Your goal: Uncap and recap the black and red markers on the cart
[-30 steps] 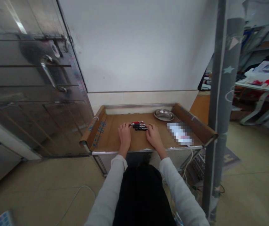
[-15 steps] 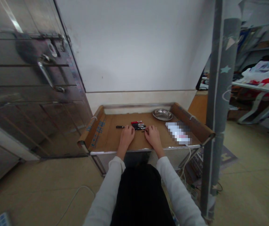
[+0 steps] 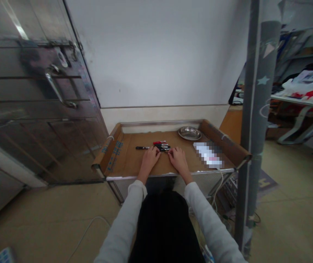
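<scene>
On the brown cardboard lining lies a small row of pens: a red pen (image 3: 159, 142) at the far side, then several black pens (image 3: 162, 146) close together. Nearest to me, a thin dark pen (image 3: 164, 152) lies crosswise between my hands. My left hand (image 3: 150, 159) has its fingers closed at this pen's left end, and my right hand (image 3: 177, 159) pinches its right end. Fingers partly cover both ends. Another black pen (image 3: 142, 148) lies apart, just left of my left hand's fingertips.
The cardboard-lined cart top (image 3: 130, 164) has raised cardboard sides. A shiny metal dish (image 3: 189, 133) sits at its back right, with a blurred-out white item (image 3: 207, 155) in front and a white cable (image 3: 221, 180) hanging down. A grey post (image 3: 251, 146) stands at the right.
My left hand has shifted right, towards my right hand, and now meets the near pen's left end. The pen, earlier mostly by my right hand, now lies between both hands.
</scene>
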`<state>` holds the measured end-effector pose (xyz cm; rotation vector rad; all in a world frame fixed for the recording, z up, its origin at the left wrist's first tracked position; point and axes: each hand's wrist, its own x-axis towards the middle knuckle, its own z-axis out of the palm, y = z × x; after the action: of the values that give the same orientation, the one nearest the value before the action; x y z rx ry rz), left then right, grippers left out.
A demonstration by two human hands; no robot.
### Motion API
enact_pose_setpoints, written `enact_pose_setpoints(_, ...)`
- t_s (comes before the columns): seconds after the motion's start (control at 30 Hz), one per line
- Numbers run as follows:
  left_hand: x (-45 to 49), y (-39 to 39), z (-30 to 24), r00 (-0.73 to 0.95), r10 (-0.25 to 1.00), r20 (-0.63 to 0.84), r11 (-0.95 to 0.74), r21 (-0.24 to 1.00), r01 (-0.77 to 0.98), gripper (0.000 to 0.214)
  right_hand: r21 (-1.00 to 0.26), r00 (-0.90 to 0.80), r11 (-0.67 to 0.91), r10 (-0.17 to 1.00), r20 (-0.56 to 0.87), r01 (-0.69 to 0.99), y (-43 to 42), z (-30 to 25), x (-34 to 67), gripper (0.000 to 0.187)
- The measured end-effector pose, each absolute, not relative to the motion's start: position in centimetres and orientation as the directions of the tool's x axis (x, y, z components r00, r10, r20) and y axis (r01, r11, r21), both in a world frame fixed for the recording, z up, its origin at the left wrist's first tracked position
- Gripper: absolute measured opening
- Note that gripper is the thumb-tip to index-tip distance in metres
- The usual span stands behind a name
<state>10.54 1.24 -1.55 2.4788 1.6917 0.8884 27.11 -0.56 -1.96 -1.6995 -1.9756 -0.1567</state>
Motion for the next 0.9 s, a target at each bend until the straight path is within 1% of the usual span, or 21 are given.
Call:
enact_pose_setpoints(0.3,10.81,1.44,-1.19,0.305,0.848,0.434,-0.476,0.369,0.798,0.007,-0.243,-0.081,0.21,0.889,0.45,0.947,-0.73,-1.79,27.03,0.015)
enact_pose_setpoints(0.43,10.7,1.22,-0.98,0.38,0.818,0.432,-0.558,0.437,0.705,0.006,-0.272,-0.122,0.272,0.877,0.464,0.923,-0.78,-1.76,27.08,0.016)
enact_pose_setpoints(0.53,10.65,1.07,-0.84,0.419,0.804,0.422,-0.59,0.476,0.653,0.007,-0.304,-0.145,0.317,0.868,0.475,0.898,-0.86,-1.7,27.09,0.017)
enact_pose_setpoints(0.77,10.61,0.89,-0.67,0.31,0.845,0.436,-0.507,0.466,0.726,0.007,-0.387,-0.113,0.324,0.871,0.478,0.863,-0.63,-1.82,27.24,0.017)
enact_pose_setpoints(0.9,10.65,0.75,-0.51,0.356,0.829,0.432,-0.548,0.501,0.669,0.007,-0.412,-0.169,0.379,0.871,0.462,0.828,-0.32,-1.84,27.34,0.015)
